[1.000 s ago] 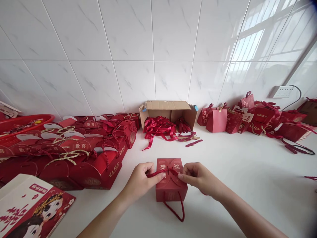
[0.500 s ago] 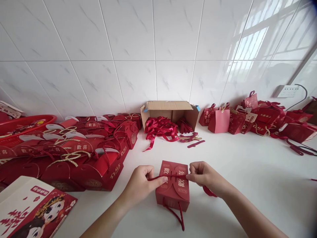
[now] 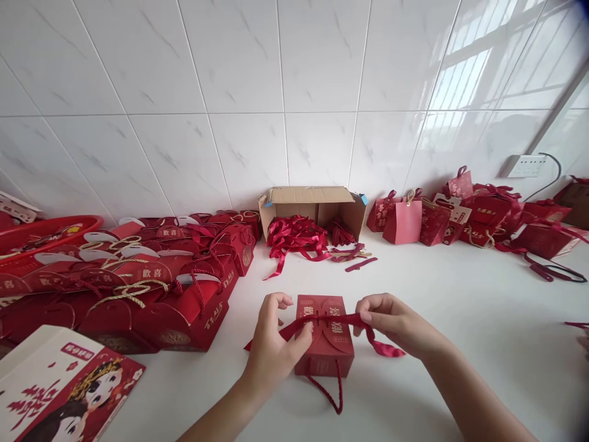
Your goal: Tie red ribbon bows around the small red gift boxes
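Note:
A small red gift box [image 3: 329,357] with printed characters stands on the white table in front of me. Across its top runs a red ribbon [image 3: 338,318], passing through the slots where the flaps meet. My right hand [image 3: 391,319] pinches this ribbon at the box's right side, and the loose end curls down onto the table. At the left side, my left hand [image 3: 276,334] has thumb and fingers apart, its thumb near the box top; the ribbon's other end passes behind it. A twisted red cord handle [image 3: 327,396] hangs from the near side of the box.
Rows of red boxes [image 3: 184,307] fill the left, beside a red basin [image 3: 87,227] and a printed carton [image 3: 78,387]. A cardboard box [image 3: 308,195] with loose ribbons [image 3: 294,236] stands against the wall. Small gift bags [image 3: 402,222] stand back right. Part of a hand shows at the right edge.
The ribbon, pulled thin and taut before, now lies slacker and wider. My left hand has let go and its fingers have spread. My right hand has shifted slightly right and up.

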The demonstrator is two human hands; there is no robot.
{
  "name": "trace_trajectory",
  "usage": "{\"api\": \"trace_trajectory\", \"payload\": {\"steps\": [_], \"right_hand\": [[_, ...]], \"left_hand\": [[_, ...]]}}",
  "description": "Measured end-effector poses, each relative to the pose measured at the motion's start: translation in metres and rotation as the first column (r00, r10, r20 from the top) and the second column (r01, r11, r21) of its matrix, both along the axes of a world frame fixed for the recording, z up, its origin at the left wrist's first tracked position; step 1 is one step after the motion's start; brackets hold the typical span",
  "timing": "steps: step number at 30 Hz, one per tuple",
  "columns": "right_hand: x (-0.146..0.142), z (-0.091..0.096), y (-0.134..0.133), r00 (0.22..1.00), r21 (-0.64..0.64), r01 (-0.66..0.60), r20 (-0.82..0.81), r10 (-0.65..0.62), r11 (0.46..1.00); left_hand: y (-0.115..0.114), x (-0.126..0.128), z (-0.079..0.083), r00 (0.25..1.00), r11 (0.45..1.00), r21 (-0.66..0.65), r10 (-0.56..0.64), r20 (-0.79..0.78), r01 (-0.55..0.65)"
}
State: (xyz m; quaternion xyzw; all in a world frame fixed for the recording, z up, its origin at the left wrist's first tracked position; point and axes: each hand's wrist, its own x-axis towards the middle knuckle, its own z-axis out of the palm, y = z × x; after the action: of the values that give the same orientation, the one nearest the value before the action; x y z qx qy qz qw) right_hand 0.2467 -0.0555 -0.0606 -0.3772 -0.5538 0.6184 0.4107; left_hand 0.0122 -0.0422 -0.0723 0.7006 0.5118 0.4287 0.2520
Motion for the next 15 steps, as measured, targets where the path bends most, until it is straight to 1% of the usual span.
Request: {"api": "trace_trajectory", "payload": {"steps": [2, 5, 8, 10, 12, 15], "right_hand": [[0.0, 0.004, -0.002, 0.997, 0.01, 0.033, -0.073, -0.032, 0.999], [-0.004, 0.014, -0.005, 0.997, 0.059, 0.063, -0.052, -0.06, 0.996], [-0.009, 0.024, -0.007, 0.999, 0.105, 0.044, -0.028, -0.041, 0.994], [-0.012, 0.029, -0.007, 0.999, 0.121, 0.027, -0.032, -0.024, 0.992], [-0.015, 0.032, -0.008, 0.999, 0.137, 0.017, -0.032, -0.013, 0.99], [-0.016, 0.034, -0.01, 1.0, 0.144, 0.006, -0.011, -0.004, 0.99]], "left_hand": [[-0.004, 0.005, 0.001, 0.999, 0.992, 0.127, -0.017, -0.035, 0.021], [-0.008, 0.011, 0.011, 0.994, 0.966, 0.244, -0.069, -0.088, 0.088], [-0.007, 0.02, 0.028, 0.984, 0.951, 0.275, -0.108, -0.14, 0.144], [-0.004, 0.029, 0.036, 0.976, 0.943, 0.294, -0.106, -0.189, 0.159], [0.003, 0.037, 0.041, 0.971, 0.933, 0.328, -0.077, -0.226, 0.151], [0.014, 0.044, 0.042, 0.974, 0.918, 0.378, -0.038, -0.225, 0.123]]}}
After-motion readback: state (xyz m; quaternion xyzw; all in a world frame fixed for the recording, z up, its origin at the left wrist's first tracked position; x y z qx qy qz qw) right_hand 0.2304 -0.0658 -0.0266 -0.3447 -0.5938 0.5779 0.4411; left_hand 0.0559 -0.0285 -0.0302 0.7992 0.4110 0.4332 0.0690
